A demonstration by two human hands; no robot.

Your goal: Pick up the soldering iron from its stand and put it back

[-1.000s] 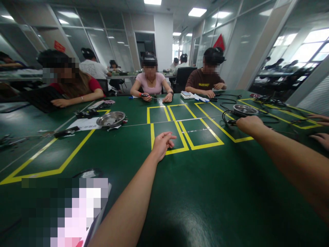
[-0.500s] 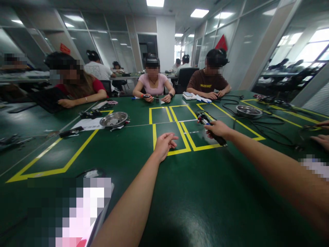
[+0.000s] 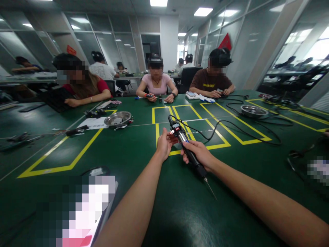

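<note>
An electric screwdriver [image 3: 189,147], black with a silver band, slants above the green table. Its thin bit points down towards me, and a black cable leaves the far end. My right hand [image 3: 197,152] is closed around the dark grip. At the far end of the tool is my left hand [image 3: 166,142], its curled fingers against the silver and black part and its thumb raised. The tool partly hides those fingertips. Yellow tape outlines [image 3: 218,145] mark the table under and beyond both hands.
Metal bowls stand at left [image 3: 118,118] and right [image 3: 254,110]. The screwdriver's cable [image 3: 246,132] loops across the right side. A sheet of paper [image 3: 94,123] and dark parts lie left. Several people sit beyond the table, and a bright pixelated object [image 3: 89,209] is near my left forearm.
My right hand has brought the screwdriver left and nearer to me, with its bit now in sight. My left hand, empty before, now meets its far end. The cable has been drawn along.
</note>
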